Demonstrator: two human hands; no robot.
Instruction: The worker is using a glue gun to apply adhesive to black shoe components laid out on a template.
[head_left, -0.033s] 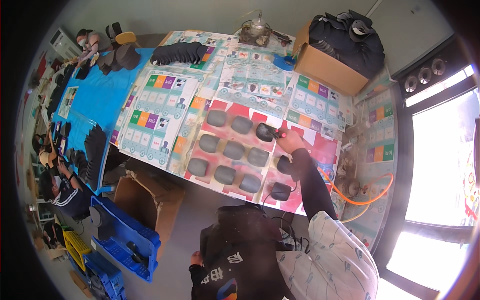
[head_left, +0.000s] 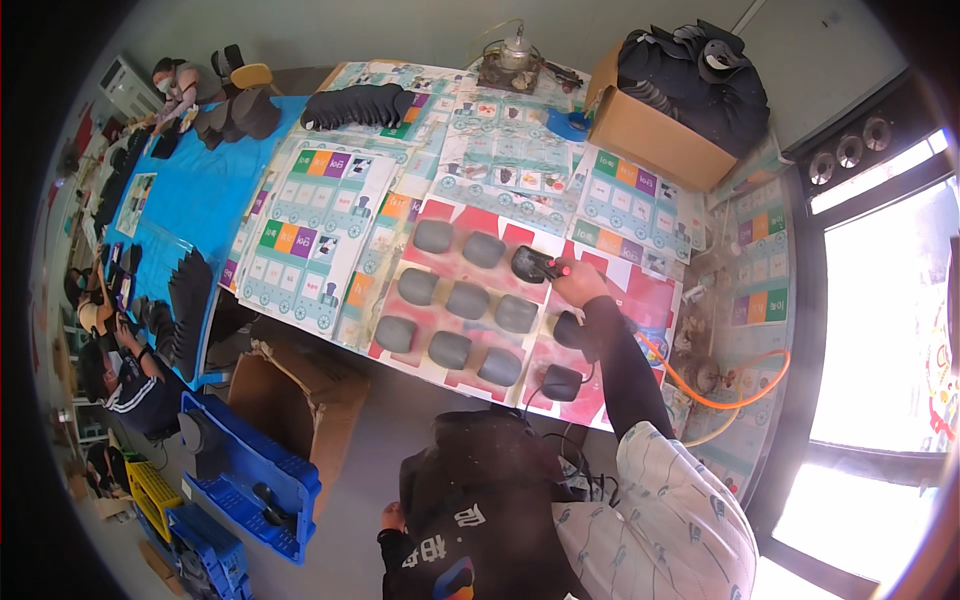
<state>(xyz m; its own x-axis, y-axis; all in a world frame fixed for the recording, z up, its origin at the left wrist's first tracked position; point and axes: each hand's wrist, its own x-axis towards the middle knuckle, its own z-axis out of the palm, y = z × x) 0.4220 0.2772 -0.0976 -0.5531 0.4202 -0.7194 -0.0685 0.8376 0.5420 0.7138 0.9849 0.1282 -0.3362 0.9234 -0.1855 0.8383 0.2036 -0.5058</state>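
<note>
My right hand (head_left: pixel 580 284) is closed round a small spray gun (head_left: pixel 556 267) with red knobs. It is over the right end of the far row of dark rounded pads. The pad under the gun (head_left: pixel 529 262) looks blacker and shinier than the matt grey pads (head_left: pixel 468 300) around it. These lie in rows on a red and white printed sheet (head_left: pixel 425 370) with grey overspray. Two darker pads lie nearer me, one (head_left: pixel 562 382) at the front edge and one partly behind my forearm. Low beside my body is my left hand (head_left: pixel 393 517), its fingers not clearly visible.
An orange hose (head_left: pixel 740 404) loops right of my forearm. A cardboard box (head_left: pixel 650 140) of dark pieces stands at the far right, a metal pot (head_left: pixel 516 52) at the back. Left are a blue table (head_left: pixel 190 210), co-workers, a blue crate (head_left: pixel 250 450) and an open carton (head_left: pixel 335 400).
My right hand and the spray gun have shifted very slightly. The orange hose has swung a little to the right. The pads have not moved.
</note>
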